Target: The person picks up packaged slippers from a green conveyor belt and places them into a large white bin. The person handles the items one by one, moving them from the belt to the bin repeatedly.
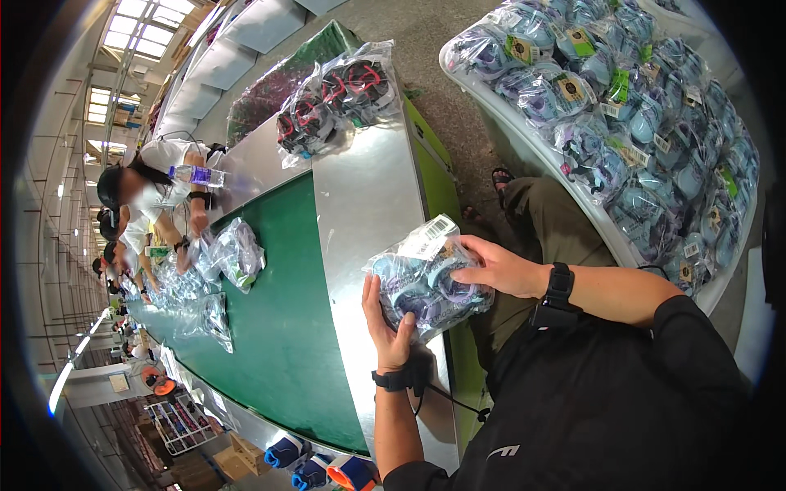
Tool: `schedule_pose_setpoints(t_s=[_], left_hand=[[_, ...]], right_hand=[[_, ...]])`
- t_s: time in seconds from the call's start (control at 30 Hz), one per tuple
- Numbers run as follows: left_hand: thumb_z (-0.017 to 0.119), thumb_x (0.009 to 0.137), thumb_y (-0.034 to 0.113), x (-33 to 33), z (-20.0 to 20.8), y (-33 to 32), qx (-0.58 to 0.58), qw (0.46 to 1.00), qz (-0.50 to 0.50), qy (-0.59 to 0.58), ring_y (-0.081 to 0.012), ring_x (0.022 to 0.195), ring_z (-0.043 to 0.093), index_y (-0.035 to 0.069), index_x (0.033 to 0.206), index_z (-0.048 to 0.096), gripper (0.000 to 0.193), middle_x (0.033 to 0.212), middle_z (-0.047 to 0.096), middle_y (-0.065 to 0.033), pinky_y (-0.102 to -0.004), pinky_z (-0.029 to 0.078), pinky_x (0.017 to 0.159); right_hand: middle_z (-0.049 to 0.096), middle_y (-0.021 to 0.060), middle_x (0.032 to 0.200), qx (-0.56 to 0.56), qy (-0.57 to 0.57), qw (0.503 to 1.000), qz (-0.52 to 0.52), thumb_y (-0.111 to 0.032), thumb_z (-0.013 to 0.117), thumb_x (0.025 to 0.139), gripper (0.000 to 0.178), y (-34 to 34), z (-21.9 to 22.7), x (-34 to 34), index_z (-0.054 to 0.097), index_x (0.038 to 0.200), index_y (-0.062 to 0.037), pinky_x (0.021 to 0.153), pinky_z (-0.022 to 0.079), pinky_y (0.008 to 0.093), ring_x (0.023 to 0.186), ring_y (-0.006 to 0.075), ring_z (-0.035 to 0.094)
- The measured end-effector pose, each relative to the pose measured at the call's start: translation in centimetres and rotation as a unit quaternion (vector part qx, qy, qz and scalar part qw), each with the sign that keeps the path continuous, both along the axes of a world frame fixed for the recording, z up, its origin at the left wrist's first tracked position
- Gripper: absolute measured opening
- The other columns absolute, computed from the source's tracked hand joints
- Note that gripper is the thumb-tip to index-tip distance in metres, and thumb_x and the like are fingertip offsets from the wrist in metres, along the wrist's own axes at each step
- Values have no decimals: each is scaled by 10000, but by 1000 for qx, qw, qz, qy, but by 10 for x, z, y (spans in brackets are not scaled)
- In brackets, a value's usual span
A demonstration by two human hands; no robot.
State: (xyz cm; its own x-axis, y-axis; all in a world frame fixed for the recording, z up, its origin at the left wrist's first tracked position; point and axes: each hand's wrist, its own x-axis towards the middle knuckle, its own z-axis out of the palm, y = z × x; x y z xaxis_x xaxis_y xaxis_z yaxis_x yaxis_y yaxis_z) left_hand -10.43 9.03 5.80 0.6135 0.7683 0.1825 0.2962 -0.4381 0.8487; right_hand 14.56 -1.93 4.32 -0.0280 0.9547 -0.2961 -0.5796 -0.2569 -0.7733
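Observation:
Between my two hands is a clear plastic bag of light blue and purple shoes (422, 286), with a white barcode label at its upper end. My left hand (388, 329) grips the bag's left and lower side, thumb on the front. At the bag's upper right, my right hand (509, 268) is closed on it, thumb over the plastic. The bag is held up above the metal edge (368, 204) of the work table. Both wrists carry black straps with small devices.
A large white bin (524, 137) at right is heaped with similar bagged shoes (630, 123). Bagged black and red shoes (344, 94) lie on the table's far end. Co-workers stand along the green belt (278, 327), handling clear bags (237, 254). Loose blue shoes (311, 472) sit at the lower edge.

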Motion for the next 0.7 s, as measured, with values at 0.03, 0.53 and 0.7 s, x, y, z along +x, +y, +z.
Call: schedule_pose_setpoints(t_s=[0.03, 0.53, 0.7], left_hand=[[721, 857, 443, -1, 0, -1, -1, 1000, 0, -1, -374, 1483, 307, 16, 1533, 390, 865, 1585, 331, -250, -491, 226, 1212], [499, 1024, 555, -10, -39, 10, -141, 969, 23, -201, -234, 1289, 515, -31, 1520, 380, 777, 1495, 495, -137, -377, 381, 1104], [560, 1030, 439, 5, -20, -11, -135, 954, 21, -266, -242, 1230, 551, 1, 1490, 409, 654, 1384, 571, -130, -441, 414, 1107]], right_hand=[[617, 48, 1182, -3, 3, 1000, 5, -207, 723, 951, 677, 0, 2, 1, 370, 1505, -43, 788, 514, 260, 998, 89, 594], [717, 36, 1062, -46, 235, 971, -26, -291, 597, 1019, 337, -2, 18, 13, 606, 1248, -44, 759, 595, 299, 927, 125, 712], [727, 41, 1067, -54, 236, 964, -108, -259, 610, 1004, 261, -57, 46, 60, 648, 1168, -60, 888, 558, 329, 951, 123, 696]])
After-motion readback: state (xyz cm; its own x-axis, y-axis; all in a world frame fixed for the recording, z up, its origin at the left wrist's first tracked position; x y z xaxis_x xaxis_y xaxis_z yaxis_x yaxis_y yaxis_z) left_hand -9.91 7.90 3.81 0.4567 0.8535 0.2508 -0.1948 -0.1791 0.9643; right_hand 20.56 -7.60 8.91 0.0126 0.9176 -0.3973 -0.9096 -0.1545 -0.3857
